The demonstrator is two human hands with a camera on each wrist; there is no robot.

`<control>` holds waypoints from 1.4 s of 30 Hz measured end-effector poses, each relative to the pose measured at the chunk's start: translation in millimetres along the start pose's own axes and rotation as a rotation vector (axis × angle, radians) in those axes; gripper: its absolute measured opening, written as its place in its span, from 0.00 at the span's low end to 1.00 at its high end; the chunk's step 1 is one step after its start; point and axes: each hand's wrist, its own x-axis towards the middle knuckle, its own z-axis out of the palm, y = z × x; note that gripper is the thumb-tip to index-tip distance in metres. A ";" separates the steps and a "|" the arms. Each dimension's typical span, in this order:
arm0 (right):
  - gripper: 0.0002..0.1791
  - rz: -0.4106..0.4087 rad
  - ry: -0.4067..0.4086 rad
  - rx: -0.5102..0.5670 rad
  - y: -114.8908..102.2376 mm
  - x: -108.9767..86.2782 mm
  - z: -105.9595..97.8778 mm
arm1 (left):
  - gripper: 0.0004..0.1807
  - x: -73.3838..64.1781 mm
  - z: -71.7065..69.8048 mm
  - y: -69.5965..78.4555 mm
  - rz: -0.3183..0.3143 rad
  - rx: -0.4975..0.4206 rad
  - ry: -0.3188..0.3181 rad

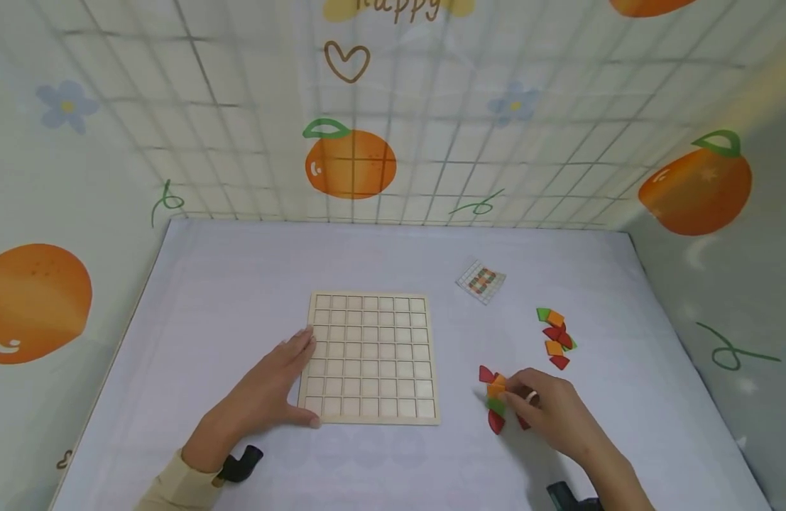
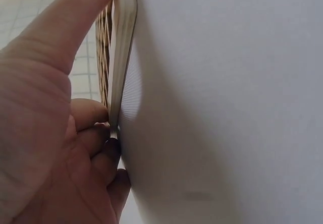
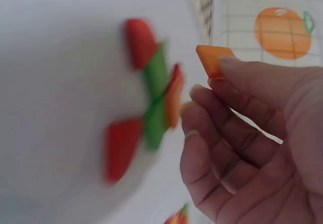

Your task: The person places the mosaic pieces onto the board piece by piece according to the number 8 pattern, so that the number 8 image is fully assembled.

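Note:
A square wooden grid board lies on the table. My left hand rests against it, with the fingers along the left edge and the thumb near the lower left corner. In the left wrist view, the fingertips touch the side of the board. My right hand pinches an orange square tile between thumb and index finger. The tile is raised above a small group of pieces, including a green tile and a red curved piece. The right hand hides part of this group in the head view.
Another cluster with an orange tile, red pieces and green ones lies farther right. A small card printed with a coloured grid pattern lies behind, right of the board. Cloth walls with printed oranges border the white table.

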 end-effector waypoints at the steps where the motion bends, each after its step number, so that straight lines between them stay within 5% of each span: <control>1: 0.06 -0.014 0.007 0.008 -4.7 5.0 -0.5 | 0.74 0.0 0.1 0.0 -0.001 0.000 0.001; 8: 0.06 -0.167 0.040 0.059 -40.1 50.7 0.1 | 0.73 0.7 1.8 0.0 -0.009 -0.037 0.001; 16: 0.05 -0.390 0.044 0.073 -79.3 127.0 7.4 | 0.74 0.9 6.6 -6.7 -0.007 -0.059 0.012; 26: 0.07 -0.439 -0.121 0.012 -120.2 209.5 38.5 | 0.75 1.5 10.4 -17.8 0.008 -0.170 -0.001; 32: 0.07 -0.411 -0.191 0.008 -126.1 226.9 50.0 | 0.75 2.4 9.2 -19.1 0.000 -0.224 -0.030; 42: 0.07 -0.394 -0.208 0.017 -129.5 229.7 57.0 | 0.76 2.6 7.2 -17.6 -0.016 -0.209 -0.032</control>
